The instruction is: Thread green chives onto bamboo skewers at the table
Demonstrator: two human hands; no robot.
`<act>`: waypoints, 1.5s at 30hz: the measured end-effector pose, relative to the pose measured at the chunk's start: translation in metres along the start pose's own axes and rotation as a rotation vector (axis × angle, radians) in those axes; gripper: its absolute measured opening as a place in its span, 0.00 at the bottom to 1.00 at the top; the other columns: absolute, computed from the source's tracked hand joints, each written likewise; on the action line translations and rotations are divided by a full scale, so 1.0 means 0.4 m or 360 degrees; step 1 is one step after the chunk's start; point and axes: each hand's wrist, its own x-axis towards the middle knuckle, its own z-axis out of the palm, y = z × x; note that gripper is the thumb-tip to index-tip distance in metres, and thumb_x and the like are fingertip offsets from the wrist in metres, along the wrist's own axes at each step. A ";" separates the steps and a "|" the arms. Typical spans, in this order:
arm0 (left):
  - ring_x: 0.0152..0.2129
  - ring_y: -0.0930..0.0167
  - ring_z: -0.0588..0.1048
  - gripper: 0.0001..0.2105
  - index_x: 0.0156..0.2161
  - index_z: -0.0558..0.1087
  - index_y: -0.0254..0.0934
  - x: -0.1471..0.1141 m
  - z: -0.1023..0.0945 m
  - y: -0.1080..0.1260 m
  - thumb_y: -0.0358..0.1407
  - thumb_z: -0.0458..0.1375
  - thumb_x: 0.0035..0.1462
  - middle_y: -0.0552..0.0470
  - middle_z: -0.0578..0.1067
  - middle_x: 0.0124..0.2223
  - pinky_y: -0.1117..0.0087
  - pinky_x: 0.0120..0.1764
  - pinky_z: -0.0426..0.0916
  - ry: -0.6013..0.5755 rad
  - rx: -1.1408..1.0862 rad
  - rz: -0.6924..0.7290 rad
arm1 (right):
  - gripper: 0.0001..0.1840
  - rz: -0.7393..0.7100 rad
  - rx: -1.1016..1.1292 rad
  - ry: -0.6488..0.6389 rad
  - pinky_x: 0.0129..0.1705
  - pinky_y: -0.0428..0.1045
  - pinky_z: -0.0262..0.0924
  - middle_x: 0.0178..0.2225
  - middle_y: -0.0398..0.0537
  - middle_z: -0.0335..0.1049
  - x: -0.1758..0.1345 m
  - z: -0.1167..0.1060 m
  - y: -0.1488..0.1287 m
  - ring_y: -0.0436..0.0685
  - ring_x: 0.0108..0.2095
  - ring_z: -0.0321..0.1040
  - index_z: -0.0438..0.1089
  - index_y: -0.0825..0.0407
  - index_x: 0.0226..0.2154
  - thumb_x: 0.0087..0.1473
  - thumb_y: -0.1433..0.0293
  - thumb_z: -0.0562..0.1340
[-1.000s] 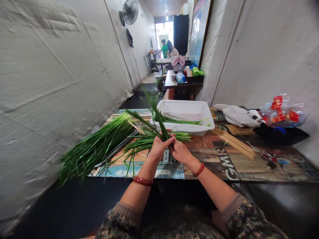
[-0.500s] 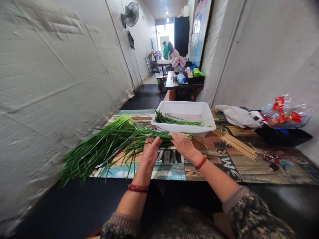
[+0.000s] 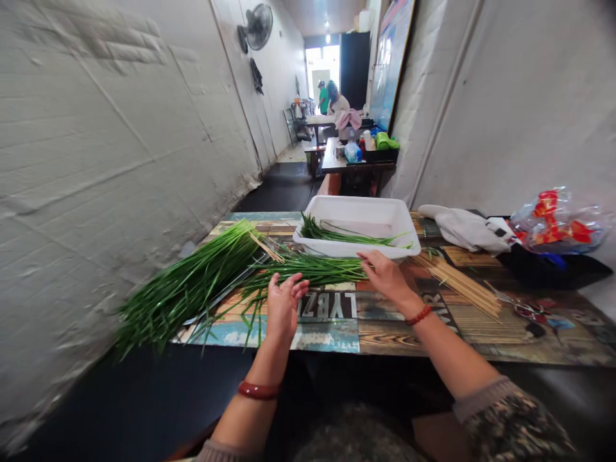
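Observation:
A loose row of garlic chives [image 3: 322, 268] lies across the table in front of the white plastic tub. My left hand [image 3: 285, 305] hovers at its near side, palm turned up and fingers spread, with nothing in it. By the stalk ends on the right is my right hand [image 3: 387, 277], fingers stretched out and slightly parted; whether they touch the stalks I cannot tell. A large heap of chives [image 3: 197, 282] rests at the left. Several thin wooden sticks [image 3: 267, 248] lie between heap and row. More chives [image 3: 346, 236] are inside the white tub [image 3: 359, 204].
Right of the tub lies a bundle of bamboo skewers [image 3: 462, 283], with scissors [image 3: 527, 310] beyond it. A pale cap [image 3: 469, 228] and a plastic bag with red print [image 3: 558, 221] sit at the back right. Two people [image 3: 337, 99] are far off near the doorway.
My hands have let go of the bunch of chives, which now lies flat on the table. The left hand drew back slightly and opened; the right moved to the right.

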 end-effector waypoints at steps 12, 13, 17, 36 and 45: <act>0.61 0.56 0.61 0.25 0.58 0.67 0.41 0.059 0.060 -0.044 0.28 0.57 0.55 0.44 0.66 0.62 0.49 0.63 0.50 -0.0749 0.2194 0.1296 | 0.18 0.0075 -0.0543 0.0158 0.49 0.58 0.57 0.51 0.52 0.71 0.002 -0.055 0.017 0.64 0.49 0.62 0.70 0.48 0.52 0.61 0.71 0.56; 0.62 0.56 0.58 0.26 0.59 0.66 0.42 0.066 0.068 -0.054 0.27 0.57 0.54 0.45 0.65 0.63 0.48 0.63 0.47 -0.0783 0.2328 0.1336 | 0.17 0.0084 -0.0558 0.0163 0.48 0.58 0.56 0.51 0.52 0.71 0.005 -0.052 0.016 0.64 0.49 0.61 0.71 0.48 0.52 0.62 0.70 0.56; 0.58 0.56 0.63 0.20 0.53 0.72 0.44 0.085 0.070 -0.080 0.27 0.55 0.57 0.46 0.71 0.58 0.45 0.62 0.45 -0.0793 0.2637 0.1438 | 0.14 0.0131 -0.0597 0.0206 0.46 0.57 0.55 0.47 0.50 0.73 0.016 -0.041 0.020 0.63 0.46 0.61 0.73 0.48 0.48 0.62 0.70 0.56; 0.42 0.60 0.67 0.13 0.48 0.72 0.39 0.069 0.038 -0.125 0.31 0.52 0.60 0.44 0.72 0.46 0.60 0.42 0.62 -0.0708 0.2893 0.1274 | 0.13 0.0027 -0.0449 -0.0250 0.46 0.54 0.54 0.41 0.51 0.74 0.097 0.066 -0.064 0.61 0.44 0.64 0.75 0.47 0.41 0.64 0.66 0.55; 0.43 0.61 0.68 0.17 0.54 0.69 0.39 0.073 0.027 -0.127 0.31 0.53 0.60 0.44 0.71 0.48 0.61 0.43 0.63 -0.0742 0.2840 0.1244 | 0.10 0.0244 -0.0466 -0.0247 0.38 0.50 0.58 0.32 0.52 0.75 0.141 0.168 -0.064 0.58 0.35 0.67 0.77 0.51 0.30 0.58 0.69 0.60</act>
